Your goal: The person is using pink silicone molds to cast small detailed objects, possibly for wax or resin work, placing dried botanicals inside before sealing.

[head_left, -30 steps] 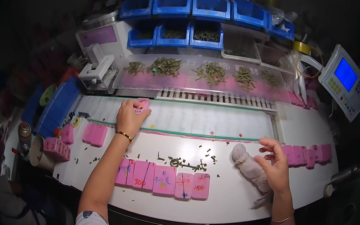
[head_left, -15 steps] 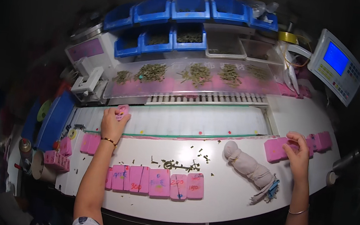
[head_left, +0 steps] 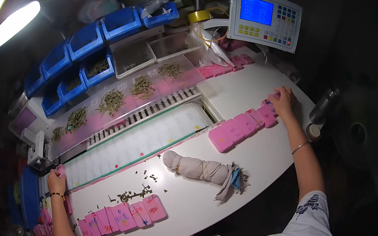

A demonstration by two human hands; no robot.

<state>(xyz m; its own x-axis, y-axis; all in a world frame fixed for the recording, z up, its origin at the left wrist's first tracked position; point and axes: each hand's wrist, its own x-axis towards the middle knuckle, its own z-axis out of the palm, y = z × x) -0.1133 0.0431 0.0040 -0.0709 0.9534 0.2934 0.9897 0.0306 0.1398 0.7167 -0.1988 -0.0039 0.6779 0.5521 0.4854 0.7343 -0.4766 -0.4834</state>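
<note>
My left hand point(head_left: 56, 182) is at the far left end of the white sorting strip. Its fingers are closed on a small pink block point(head_left: 61, 170), mostly hidden by the hand. At the far right of the table, my right hand point(head_left: 284, 103) has its fingers bent round the last pink block of a row. The row's nearer pink blocks point(head_left: 227, 135) lie side by side, touching. Along the near left edge lies another row of pink blocks with handwriting point(head_left: 126, 217). A tied grey cloth bundle point(head_left: 196, 167) rests between the two rows.
Small dark green bits point(head_left: 133, 195) are scattered beside the near row. Blue bins point(head_left: 87, 38) and a clear shelf with green piles point(head_left: 112, 101) stand behind the strip. A control panel point(head_left: 265, 20) rises at the back; a dark flask point(head_left: 325, 105) stands right.
The view has turned to the right, so the table appears slanted. My right hand has reached farther along the pink row to its end. My left hand still holds the small pink block.
</note>
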